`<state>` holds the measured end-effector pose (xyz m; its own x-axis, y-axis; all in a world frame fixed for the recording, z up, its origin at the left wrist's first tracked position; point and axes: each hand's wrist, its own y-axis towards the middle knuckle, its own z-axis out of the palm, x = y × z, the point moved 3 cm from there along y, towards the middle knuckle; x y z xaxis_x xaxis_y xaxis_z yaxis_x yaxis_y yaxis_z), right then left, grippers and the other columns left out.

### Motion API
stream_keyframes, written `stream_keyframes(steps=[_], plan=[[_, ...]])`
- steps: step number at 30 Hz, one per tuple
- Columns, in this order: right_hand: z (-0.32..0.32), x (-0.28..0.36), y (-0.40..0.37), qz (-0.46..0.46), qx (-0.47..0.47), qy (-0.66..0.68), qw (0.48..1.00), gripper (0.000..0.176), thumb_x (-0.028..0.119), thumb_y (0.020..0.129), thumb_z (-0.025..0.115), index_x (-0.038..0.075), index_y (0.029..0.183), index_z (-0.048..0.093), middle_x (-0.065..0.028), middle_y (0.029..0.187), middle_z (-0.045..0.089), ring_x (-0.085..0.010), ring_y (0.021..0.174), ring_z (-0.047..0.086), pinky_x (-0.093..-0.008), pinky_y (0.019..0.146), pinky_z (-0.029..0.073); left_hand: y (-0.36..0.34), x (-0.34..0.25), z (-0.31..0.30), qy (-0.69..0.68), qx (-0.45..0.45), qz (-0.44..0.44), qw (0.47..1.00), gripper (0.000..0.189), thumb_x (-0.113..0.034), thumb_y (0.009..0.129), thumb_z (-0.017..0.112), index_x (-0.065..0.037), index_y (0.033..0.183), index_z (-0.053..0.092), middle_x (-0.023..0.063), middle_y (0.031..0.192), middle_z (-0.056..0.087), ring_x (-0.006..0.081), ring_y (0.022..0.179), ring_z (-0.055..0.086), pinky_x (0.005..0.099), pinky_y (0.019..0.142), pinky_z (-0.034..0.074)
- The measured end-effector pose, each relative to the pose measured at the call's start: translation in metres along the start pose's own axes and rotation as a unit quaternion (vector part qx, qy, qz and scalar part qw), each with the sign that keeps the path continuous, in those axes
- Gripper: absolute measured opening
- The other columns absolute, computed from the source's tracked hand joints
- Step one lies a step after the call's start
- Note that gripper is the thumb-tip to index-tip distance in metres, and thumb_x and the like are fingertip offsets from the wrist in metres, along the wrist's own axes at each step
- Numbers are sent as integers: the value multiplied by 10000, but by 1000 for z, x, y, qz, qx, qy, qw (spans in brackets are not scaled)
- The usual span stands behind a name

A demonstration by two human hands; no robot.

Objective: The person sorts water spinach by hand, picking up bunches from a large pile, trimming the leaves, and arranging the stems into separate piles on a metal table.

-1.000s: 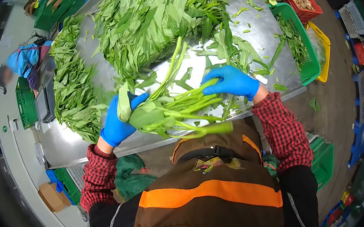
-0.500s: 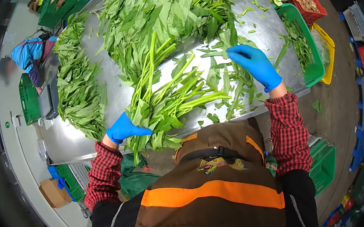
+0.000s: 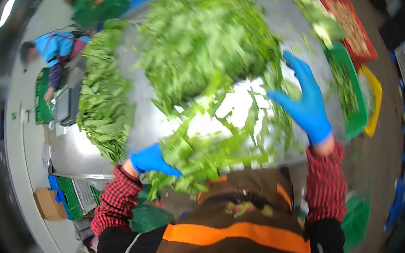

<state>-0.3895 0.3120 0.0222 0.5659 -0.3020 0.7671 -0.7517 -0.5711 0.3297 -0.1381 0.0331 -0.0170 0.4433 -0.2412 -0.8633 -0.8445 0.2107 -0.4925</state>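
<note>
My left hand (image 3: 156, 161), in a blue glove, is closed round the leafy end of a bunch of green stems (image 3: 210, 150) at the table's near edge. The stems fan out to the right and are blurred. My right hand (image 3: 290, 81), also blue-gloved, is raised over loose leaves at the right, thumb and fingers spread, nothing between them. A large heap of leafy greens (image 3: 207, 42) lies beyond both hands on the metal table (image 3: 155, 126). A long row of greens (image 3: 106, 95) lines the left side.
At the right are a green crate (image 3: 360, 119) with greens, a red crate (image 3: 365, 57) of brown pieces and a yellow crate (image 3: 376, 104). A pale cabbage-like vegetable (image 3: 328, 28) lies beside them. Another person (image 3: 53, 52) is at the far left beside a dark device (image 3: 67, 106).
My right hand has opened wide. My left hand still holds the bunch. The whole view has shifted and blurred, and the other person at the left shows more.
</note>
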Motion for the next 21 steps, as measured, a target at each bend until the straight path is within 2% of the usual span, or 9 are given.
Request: stream_keyframes(steps=[2,4,6,8,11,12,17,19,21], plan=[[-10,53,15,-145,108,76,981,868,384,706,802,21,1389,407,-164,1349,480,-310,1255,459,-429,1057,339,4,-20,11,1,22,59,998,822,-264,635,880,-18,1316,492,99,1255,576,161,1112,528,319,979,415],[-4,103,18,-221,217,38,950,931,462,660,816,8,1374,427,-190,1363,467,-337,1259,450,-428,1055,341,5,24,8,139,157,-66,975,874,-274,685,855,-38,1396,406,91,1296,561,133,1142,506,319,1007,390],[36,88,7,-187,376,-10,908,937,512,644,808,-1,1345,459,-220,1351,480,-379,1232,465,-404,1053,348,-2,-41,21,112,160,14,981,458,-406,666,841,5,778,672,41,533,579,85,482,455,318,456,386],[81,28,-22,13,633,-54,772,912,603,712,723,-12,1335,468,-228,1187,613,-283,1029,606,-338,977,421,8,36,21,143,192,38,970,433,-371,674,838,8,802,672,41,560,596,87,506,476,317,469,398],[125,-35,-85,165,793,117,574,738,433,889,620,-8,1416,353,-147,1216,614,-198,1081,570,-304,1000,392,-2,-1,21,125,232,24,964,498,-273,697,828,7,1062,638,84,909,686,106,787,585,293,702,485],[138,-63,-108,113,759,153,623,732,405,892,629,-7,1423,341,-116,1291,552,-180,1142,509,-294,994,390,-8,-17,20,78,239,35,967,550,-241,704,823,4,1147,609,95,1021,684,111,885,594,289,785,489],[125,-60,-132,205,760,291,543,665,354,889,654,-13,1381,399,-87,1290,544,-148,1108,515,-293,938,437,1,40,18,-10,306,-7,952,743,-200,749,813,-4,1359,437,108,1315,536,147,1152,487,312,987,401],[88,22,-105,261,707,354,554,632,60,751,724,9,1332,480,-70,1154,617,-125,995,569,-255,791,487,3,43,13,-1,279,44,959,690,-177,727,820,0,1304,486,102,1219,594,147,1066,537,311,924,437],[99,20,-116,183,705,273,628,604,199,798,718,4,1320,484,-75,1165,616,-128,1004,566,-270,839,476,8,35,9,-2,261,115,958,626,-170,719,817,4,1250,534,102,1140,645,147,995,579,314,865,471]])
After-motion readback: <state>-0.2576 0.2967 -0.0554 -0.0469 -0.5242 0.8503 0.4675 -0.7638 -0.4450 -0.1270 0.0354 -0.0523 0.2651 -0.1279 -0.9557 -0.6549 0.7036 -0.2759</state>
